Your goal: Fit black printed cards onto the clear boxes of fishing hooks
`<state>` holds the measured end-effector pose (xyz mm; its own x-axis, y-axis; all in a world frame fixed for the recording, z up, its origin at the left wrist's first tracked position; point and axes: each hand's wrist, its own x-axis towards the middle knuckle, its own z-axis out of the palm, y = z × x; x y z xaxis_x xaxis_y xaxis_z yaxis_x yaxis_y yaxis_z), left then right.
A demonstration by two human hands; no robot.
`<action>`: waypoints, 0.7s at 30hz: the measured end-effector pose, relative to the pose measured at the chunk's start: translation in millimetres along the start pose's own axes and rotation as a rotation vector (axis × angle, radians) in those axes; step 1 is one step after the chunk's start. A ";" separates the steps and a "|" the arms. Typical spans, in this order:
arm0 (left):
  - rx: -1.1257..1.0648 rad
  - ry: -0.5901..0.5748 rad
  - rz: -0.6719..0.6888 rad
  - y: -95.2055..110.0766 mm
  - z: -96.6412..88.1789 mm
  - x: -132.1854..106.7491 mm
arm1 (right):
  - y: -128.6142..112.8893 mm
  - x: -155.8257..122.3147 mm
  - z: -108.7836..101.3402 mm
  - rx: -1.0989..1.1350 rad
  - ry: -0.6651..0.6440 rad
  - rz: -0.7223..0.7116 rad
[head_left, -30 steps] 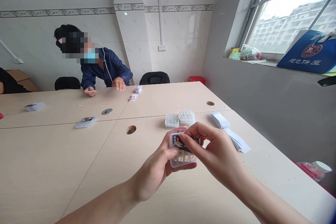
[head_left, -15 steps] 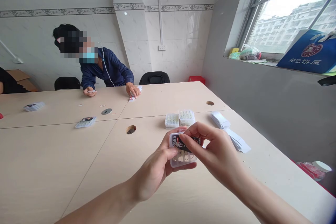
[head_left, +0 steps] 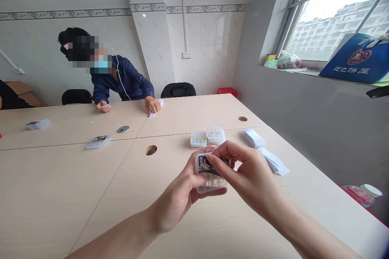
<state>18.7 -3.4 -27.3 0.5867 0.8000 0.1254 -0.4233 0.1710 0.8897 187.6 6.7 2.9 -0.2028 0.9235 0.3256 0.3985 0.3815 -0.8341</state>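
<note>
the left hand [head_left: 179,194] cradles a small clear plastic box [head_left: 202,184] from below, lifted above the pale table [head_left: 91,194] on the near side; the right hand [head_left: 246,170] pinches its far edge, both hands together on it. it looks light, stiff and slippery, best held by the edges. a black printed card [head_left: 206,164] and metal hooks [head_left: 215,182] show inside.
</note>
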 end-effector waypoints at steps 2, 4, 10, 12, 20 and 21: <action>-0.008 -0.006 0.006 -0.6 -0.3 -0.2 | 0.2 0.1 0.1 -0.002 0.005 0.003; -0.022 -0.009 0.016 -1.2 -0.8 -0.4 | 0.4 0.2 0.1 0.000 0.011 0.002; -0.042 0.004 0.012 -1.6 -0.6 0.0 | 0.9 0.4 1.0 0.007 0.033 -0.032; -0.043 0.018 -0.001 -1.2 0.4 0.2 | 1.1 0.4 1.2 0.018 0.026 -0.031; -0.040 0.043 -0.011 -0.2 1.9 1.2 | 1.2 0.5 1.3 0.041 0.020 -0.026; -0.041 0.044 -0.012 -0.1 1.9 1.4 | 1.0 0.7 1.3 0.041 0.019 -0.022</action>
<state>20.9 -3.4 -26.4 0.5616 0.8220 0.0945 -0.4446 0.2035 0.8723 186.7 7.6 1.7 -0.1936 0.9158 0.3520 0.3571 0.3999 -0.8441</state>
